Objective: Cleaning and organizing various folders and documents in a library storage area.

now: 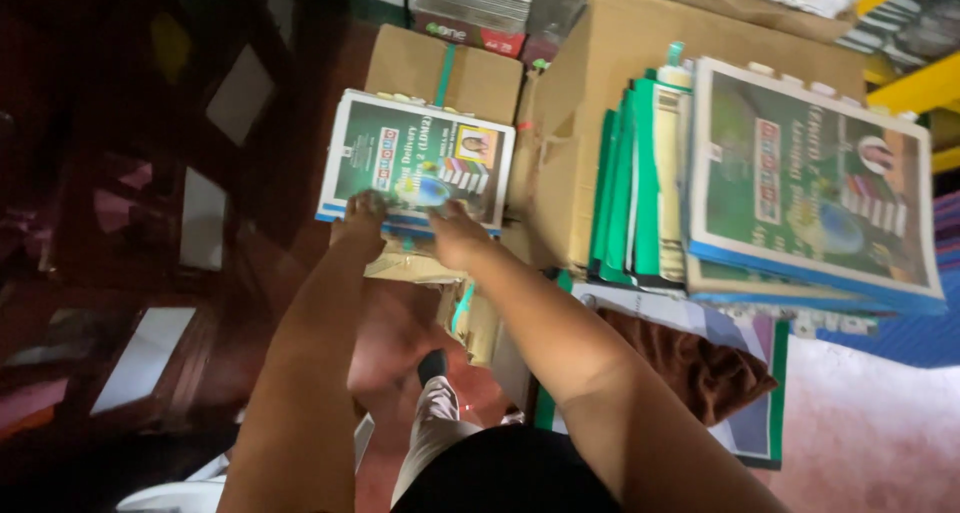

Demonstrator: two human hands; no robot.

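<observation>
Presently, both hands are seen at the near edge of a small stack of green-covered booklets, which is laid on top of a low cardboard box standing on the dark red floor. The left hand is pressed against the stack's near left corner, its fingers curled over the edge; how far they reach beneath cannot be told. The right hand is set at the middle of the same near edge, fingers bent and closed onto the blue-edged underside of the stack, thumb side toward the cover. Neither hand is spread; both are gripped on the booklets. The stack is held roughly level, its cover facing upward.

Just to the right, a larger cardboard box is noted, touching or nearly touching the low box. Against its right side a row of green and white booklets is stood on edge, and a taller pile of the same green-covered booklets is stacked beside them. A brown cloth is lying below that pile, on a flat green-bordered sheet. Below the hands, a trouser leg and dark shoe of the person are visible on the floor.
</observation>
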